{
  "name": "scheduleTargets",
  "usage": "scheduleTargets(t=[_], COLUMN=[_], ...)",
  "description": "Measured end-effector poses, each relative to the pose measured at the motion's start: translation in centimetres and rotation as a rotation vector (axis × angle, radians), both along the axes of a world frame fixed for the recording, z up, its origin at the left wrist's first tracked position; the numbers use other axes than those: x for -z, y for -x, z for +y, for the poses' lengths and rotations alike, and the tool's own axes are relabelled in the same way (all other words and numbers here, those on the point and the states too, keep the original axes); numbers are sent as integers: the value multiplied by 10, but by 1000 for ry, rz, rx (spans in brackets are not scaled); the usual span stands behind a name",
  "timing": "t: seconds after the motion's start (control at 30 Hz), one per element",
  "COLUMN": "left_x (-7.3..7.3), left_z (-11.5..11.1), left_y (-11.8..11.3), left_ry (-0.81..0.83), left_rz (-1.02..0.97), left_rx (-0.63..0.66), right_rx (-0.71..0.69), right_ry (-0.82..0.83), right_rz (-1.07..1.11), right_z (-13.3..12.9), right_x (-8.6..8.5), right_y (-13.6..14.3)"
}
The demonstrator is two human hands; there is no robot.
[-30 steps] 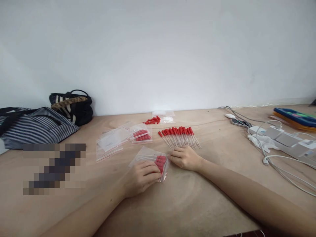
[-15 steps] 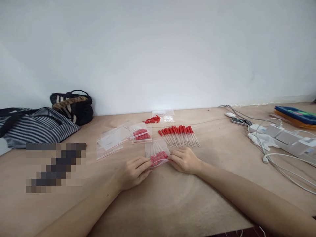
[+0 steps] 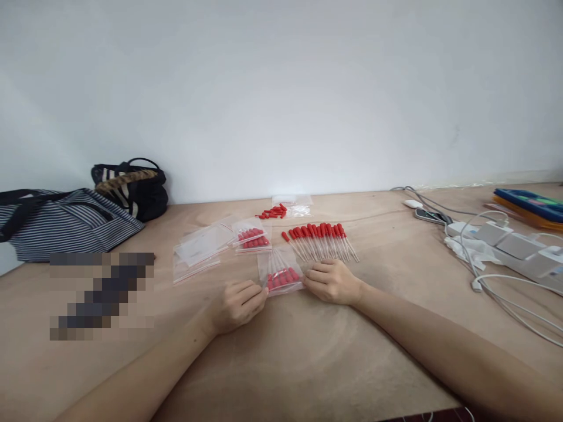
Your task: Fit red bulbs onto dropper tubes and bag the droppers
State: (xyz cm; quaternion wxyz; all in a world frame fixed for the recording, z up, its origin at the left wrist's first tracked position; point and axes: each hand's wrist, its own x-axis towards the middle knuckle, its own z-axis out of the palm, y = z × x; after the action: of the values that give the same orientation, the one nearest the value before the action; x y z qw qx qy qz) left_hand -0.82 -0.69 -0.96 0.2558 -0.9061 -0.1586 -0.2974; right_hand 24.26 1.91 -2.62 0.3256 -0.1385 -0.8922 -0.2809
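Observation:
A clear zip bag point(image 3: 285, 288) lies on the table in front of me with several red-bulbed droppers point(image 3: 284, 275) inside, their bulbs towards me. My left hand point(image 3: 241, 305) is closed, its thumb and finger pinching the bag's near left corner. At the near right corner, my right hand point(image 3: 332, 282) pinches the bag too, fingers curled together. Just beyond my right hand, a row of loose droppers point(image 3: 323, 240) with red bulbs lies fanned out. Another filled zip bag point(image 3: 252, 237) rests behind and left of the held one.
Flat unfilled zip bags point(image 3: 202, 246) lie at the left. Loose red bulbs point(image 3: 273, 212) and clear tubes point(image 3: 301, 209) sit near the wall. Striped bag point(image 3: 74, 225) and black bag point(image 3: 149, 190) stand far left; a power strip point(image 3: 519, 249) with cables is at the right.
The near edge of the bag now lies flatter and straighter. My left hand has shifted slightly left and my right hand slightly right, both at its corners.

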Motion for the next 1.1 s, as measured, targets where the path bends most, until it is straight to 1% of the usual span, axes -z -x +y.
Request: scheduleTargets(t=[0.1,0.27,0.47,0.57,0.7,0.83,0.97,1.1], left_x=[1,1,1,1,1,0,-1,-1], left_z=[1,1,1,1,2,1,1,2], left_y=[0,0,-1,-1,-1,-2,-3,-3], left_ry=[-10,-21,-26,-36,-40,-27,-22,-16], left_rz=[-6,-16,-30,-31,-44,-56,-88,-83], left_rx=[-3,9,-2,-3,-2,-9,-7,-14], right_rx=[-6,54,-14,10,45,25,-10,27], right_ry=[-25,-53,-64,-52,-48,-48,-48,-42], right_rz=[13,60,40,48,116,101,100,133], right_z=[0,-3,-4,-4,-5,-5,-4,-4], right_x=[-1,-2,0,0,-1,-1,1,2], right_y=[1,4,8,10,16,24,25,26])
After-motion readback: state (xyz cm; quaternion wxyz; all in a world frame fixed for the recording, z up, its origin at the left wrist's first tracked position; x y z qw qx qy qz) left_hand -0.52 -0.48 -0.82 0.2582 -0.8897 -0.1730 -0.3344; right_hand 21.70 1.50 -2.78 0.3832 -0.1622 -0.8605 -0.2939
